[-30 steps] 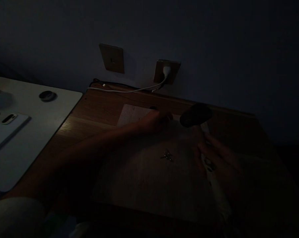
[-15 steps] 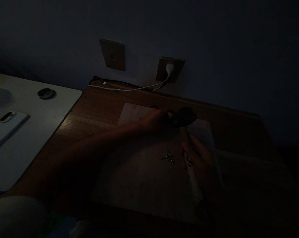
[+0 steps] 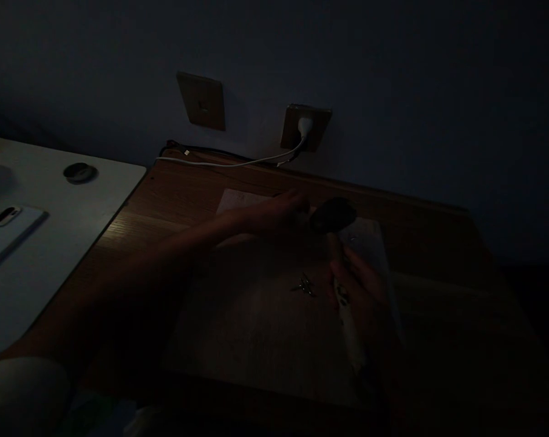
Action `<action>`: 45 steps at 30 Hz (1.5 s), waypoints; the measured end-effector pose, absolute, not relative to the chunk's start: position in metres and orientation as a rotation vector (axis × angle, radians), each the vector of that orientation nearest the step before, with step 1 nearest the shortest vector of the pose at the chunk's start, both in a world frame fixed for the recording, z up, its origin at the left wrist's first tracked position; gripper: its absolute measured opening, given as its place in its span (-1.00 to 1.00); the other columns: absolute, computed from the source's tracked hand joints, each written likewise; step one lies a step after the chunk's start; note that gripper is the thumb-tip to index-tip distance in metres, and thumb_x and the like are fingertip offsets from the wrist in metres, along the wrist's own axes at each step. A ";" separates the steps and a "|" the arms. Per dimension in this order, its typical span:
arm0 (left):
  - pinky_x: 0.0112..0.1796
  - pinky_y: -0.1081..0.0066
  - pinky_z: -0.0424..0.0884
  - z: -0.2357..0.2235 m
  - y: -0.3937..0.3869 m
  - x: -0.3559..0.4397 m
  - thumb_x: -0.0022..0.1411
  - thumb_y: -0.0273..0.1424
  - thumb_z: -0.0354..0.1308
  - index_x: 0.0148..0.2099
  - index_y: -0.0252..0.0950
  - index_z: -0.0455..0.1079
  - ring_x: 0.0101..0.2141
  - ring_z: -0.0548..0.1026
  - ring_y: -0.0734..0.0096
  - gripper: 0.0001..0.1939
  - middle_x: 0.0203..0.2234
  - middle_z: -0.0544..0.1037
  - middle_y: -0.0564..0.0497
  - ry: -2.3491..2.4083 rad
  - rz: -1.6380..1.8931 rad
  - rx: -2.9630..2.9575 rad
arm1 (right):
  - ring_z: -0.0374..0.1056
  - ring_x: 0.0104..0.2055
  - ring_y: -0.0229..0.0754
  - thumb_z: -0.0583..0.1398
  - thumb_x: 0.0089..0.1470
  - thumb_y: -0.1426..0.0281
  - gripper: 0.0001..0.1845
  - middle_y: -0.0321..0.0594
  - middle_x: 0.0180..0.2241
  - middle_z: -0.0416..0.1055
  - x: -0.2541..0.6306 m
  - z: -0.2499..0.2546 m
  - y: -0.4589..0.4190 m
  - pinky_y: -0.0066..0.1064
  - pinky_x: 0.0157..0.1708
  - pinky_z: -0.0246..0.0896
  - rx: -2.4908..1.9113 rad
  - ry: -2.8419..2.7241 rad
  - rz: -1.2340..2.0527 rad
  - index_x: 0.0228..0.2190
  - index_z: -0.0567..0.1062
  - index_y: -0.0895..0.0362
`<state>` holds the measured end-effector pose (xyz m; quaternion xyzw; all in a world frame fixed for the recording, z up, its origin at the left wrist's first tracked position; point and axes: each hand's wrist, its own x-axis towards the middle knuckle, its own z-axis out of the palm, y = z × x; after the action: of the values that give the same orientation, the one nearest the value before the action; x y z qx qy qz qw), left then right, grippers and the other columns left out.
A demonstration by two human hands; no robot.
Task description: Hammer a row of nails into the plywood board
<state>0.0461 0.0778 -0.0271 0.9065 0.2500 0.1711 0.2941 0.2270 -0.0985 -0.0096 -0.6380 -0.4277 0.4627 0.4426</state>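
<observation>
The scene is very dark. My right hand (image 3: 363, 291) is wrapped round the pale handle of a hammer (image 3: 342, 303). Its dark head (image 3: 333, 213) sits low over the far part of a pale board (image 3: 256, 328) on the brown desk (image 3: 174, 194). My left hand (image 3: 279, 213) reaches across the board, fingers pinched together right beside the hammer head; what they pinch is too small and dark to make out. A few small metal nails (image 3: 304, 285) lie loose on the board, just left of my right hand.
Two wall plates are above the desk: a switch (image 3: 200, 101) and a socket (image 3: 305, 126) with a white plug whose cable (image 3: 220, 162) runs along the desk's back edge. At left, a white table (image 3: 51, 243) holds a round dark object (image 3: 78, 172) and a flat white device (image 3: 5, 215).
The hammer head has come down and to the left, from clear of my left hand to right beside its fingertips. My right hand moved left with it. My left hand stayed put.
</observation>
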 end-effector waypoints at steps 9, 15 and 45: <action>-0.16 0.23 0.50 -0.013 0.008 0.058 0.45 -0.48 0.18 0.03 -0.22 0.56 -0.08 0.62 0.16 -0.82 -0.02 0.65 -0.15 0.035 0.194 2.901 | 0.20 -0.69 -0.35 0.36 0.15 0.08 -0.69 -0.41 -0.49 0.37 0.230 -0.007 -0.100 -0.49 -0.76 0.03 -1.595 -0.824 1.050 -0.28 0.46 0.01; -0.14 0.27 0.56 -0.028 0.002 0.063 0.47 -0.52 0.16 0.05 -0.25 0.57 -0.08 0.66 0.20 -0.78 -0.05 0.68 -0.13 -0.008 0.246 2.900 | 0.20 -0.70 -0.35 0.38 0.08 0.02 -0.63 -0.42 -0.52 0.34 0.231 -0.013 -0.099 -0.49 -0.77 0.08 -1.614 -0.863 1.048 -0.33 0.50 0.04; -0.11 0.34 0.48 -0.056 0.071 0.031 0.27 -0.53 0.20 -0.09 -0.30 0.58 -0.16 0.61 0.24 -0.80 -0.18 0.67 -0.10 0.748 0.680 2.420 | 0.16 -0.69 -0.30 0.31 0.19 0.01 -0.64 -0.40 -0.67 0.32 0.225 -0.006 -0.098 -0.45 -0.69 -0.01 -1.599 -1.014 1.004 -0.35 0.50 0.04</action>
<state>0.0315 0.0706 -0.0559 0.8918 0.2756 0.2506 0.2566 0.2252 -0.0983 -0.0055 -0.6551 -0.4155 0.4111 0.4787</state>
